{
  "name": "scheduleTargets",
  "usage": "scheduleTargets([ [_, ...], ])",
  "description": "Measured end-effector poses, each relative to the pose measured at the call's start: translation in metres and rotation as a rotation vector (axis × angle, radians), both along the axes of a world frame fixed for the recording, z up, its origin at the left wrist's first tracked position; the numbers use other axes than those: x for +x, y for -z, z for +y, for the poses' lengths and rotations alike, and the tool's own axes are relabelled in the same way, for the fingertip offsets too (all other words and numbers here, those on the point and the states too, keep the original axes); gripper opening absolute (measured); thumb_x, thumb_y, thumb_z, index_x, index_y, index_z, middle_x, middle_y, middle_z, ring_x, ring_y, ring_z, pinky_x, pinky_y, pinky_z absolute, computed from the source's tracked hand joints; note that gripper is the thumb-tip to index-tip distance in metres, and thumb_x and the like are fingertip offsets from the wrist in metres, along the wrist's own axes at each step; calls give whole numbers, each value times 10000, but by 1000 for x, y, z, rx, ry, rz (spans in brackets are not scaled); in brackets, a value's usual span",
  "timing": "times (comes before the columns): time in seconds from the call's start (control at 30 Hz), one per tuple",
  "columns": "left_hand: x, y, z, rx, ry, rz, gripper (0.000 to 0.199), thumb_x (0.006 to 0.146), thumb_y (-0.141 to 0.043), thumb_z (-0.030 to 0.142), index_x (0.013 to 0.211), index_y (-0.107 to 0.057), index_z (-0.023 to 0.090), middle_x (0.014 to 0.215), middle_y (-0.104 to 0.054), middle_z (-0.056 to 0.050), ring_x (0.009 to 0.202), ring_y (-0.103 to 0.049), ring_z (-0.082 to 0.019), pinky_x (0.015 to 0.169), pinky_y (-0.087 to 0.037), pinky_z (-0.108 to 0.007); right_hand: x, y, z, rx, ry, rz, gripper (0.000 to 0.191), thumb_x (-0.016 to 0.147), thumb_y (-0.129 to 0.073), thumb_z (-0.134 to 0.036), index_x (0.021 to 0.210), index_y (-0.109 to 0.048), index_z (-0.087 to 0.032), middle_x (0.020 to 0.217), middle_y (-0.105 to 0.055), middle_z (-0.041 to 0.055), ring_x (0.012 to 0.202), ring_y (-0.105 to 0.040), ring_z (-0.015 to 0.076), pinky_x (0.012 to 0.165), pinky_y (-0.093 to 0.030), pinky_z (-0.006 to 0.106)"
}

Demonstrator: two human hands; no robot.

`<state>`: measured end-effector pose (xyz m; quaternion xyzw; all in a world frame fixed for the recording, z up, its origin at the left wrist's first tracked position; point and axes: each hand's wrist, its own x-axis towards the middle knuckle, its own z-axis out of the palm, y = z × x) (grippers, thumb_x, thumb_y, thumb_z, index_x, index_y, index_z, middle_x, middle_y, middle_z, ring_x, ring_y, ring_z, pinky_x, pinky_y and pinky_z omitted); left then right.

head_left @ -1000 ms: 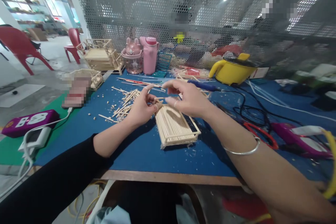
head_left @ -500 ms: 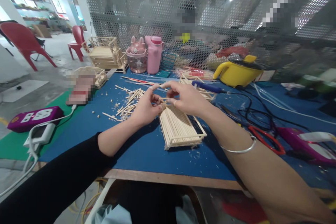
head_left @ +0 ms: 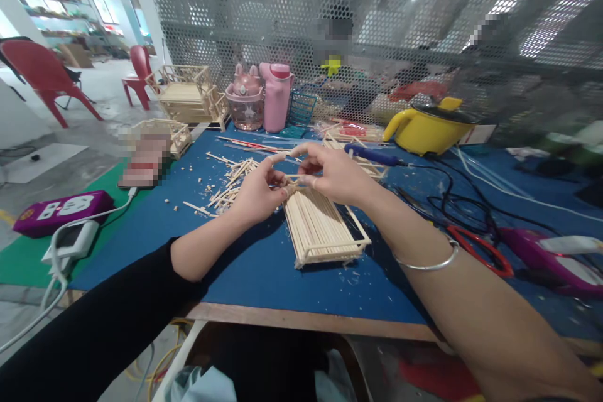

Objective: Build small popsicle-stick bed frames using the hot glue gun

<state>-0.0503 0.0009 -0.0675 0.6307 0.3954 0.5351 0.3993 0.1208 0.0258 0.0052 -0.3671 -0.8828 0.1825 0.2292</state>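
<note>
Stick panel [head_left: 320, 226]: it lies flat on the blue counter [head_left: 264, 270] right in front of you, a raft of pale wooden sticks side by side, with a thin frame rail along its right and near edges.
Your left hand [head_left: 257, 191]: it sits at the panel's far left corner, thumb and forefinger pinched on one end of a thin stick [head_left: 294, 176].
Your right hand [head_left: 332, 173]: it hovers over the panel's far end, fingertips pinched on the other end of the same stick, so your hands meet almost tip to tip.
Stick: it runs level between your fingers, just above the panel's far edge; whether it touches the panel you cannot tell.
Bracelet [head_left: 431, 262]: a silver ring on your right wrist.
Red scissors [head_left: 480, 251]: to your right on the counter, beside black cables [head_left: 447, 201].
Loose sticks [head_left: 230, 185]: a scattered heap just left of your left hand, with small offcuts around it.
Power strip [head_left: 59, 210]: purple, off the counter's left edge.
Blue tool [head_left: 372, 154]: beyond your right hand, lying across another stick frame.
Yellow pot [head_left: 424, 129]: far right, near the mesh screen [head_left: 330, 25].
Pink bottles [head_left: 261, 100]: at the far edge, next to finished stick models [head_left: 188, 97].
</note>
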Motion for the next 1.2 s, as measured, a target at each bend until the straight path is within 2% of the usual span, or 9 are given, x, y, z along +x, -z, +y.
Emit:
scheduleTargets([
  [0.17,-2,-2,-3,67,-51,125,638,722,-665,146,1317,-434,153,735,-574,29,686,-563,-99,686,-478,-254,-1,0,0,2,-7,7,388,758,-577,-129,1139,-549,-201,798,-652,2,744,-603,157,723,-438,306],
  [0.3,-4,-6,-7,140,-114,271,664,734,-662,161,1358,-438,174,838,-647,-17,738,-595,-123,756,-502,-298,-1,0,0,16,-20,15,375,768,-585,-138,1137,-552,-195,788,-650,1,727,-598,156,704,-443,303],
  [0.47,-5,-8,-10,181,-148,378,724,755,-663,187,1418,-372,208,1000,-699,-66,850,-641,-166,834,-505,-347,0,0,0,29,-25,12,393,765,-596,-132,1152,-553,-184,796,-652,6,730,-601,155,711,-445,302],
  [0.63,-11,-10,-10,192,-188,492,802,751,-693,277,1449,-305,202,1009,-695,-84,892,-648,-203,833,-499,-372,0,0,0,27,-20,7,405,757,-594,-127,1155,-547,-186,803,-654,5,740,-604,151,729,-445,296],
  [0.8,-21,-12,-7,134,-103,492,999,664,-785,410,1471,-236,196,1089,-660,-105,992,-620,-237,873,-492,-407,0,0,0,53,-2,-21,432,735,-608,-125,1159,-557,-189,825,-655,1,760,-604,146,725,-442,279],
  [0.97,-25,-11,-3,116,23,400,1078,599,-824,454,1470,-241,201,1154,-626,-133,1012,-604,-251,909,-472,-431,0,-1,-1,62,-5,-40,437,731,-621,-138,1163,-573,-182,846,-663,11,756,-602,147,709,-436,277],
  [1.03,-25,-11,-2,131,12,298,986,652,-775,506,1446,-285,187,1167,-613,-143,1011,-596,-245,880,-479,-412,0,-2,-1,75,-14,-41,424,754,-619,-164,1175,-571,-175,851,-669,20,757,-602,152,707,-433,284],
  [1.1,-24,-12,-2,152,-51,195,781,779,-639,552,1403,-349,182,1123,-620,-129,980,-596,-222,838,-481,-387,1,-2,-1,82,-24,-39,413,780,-616,-197,1189,-565,-166,857,-674,29,761,-602,156,712,-431,290],
  [1.2,-23,-14,-3,132,-108,70,552,878,-528,487,1329,-421,186,1006,-638,-77,913,-597,-181,797,-473,-349,0,-3,-1,85,-26,-36,399,804,-604,-210,1196,-565,-151,868,-681,38,768,-604,155,717,-428,288],
])
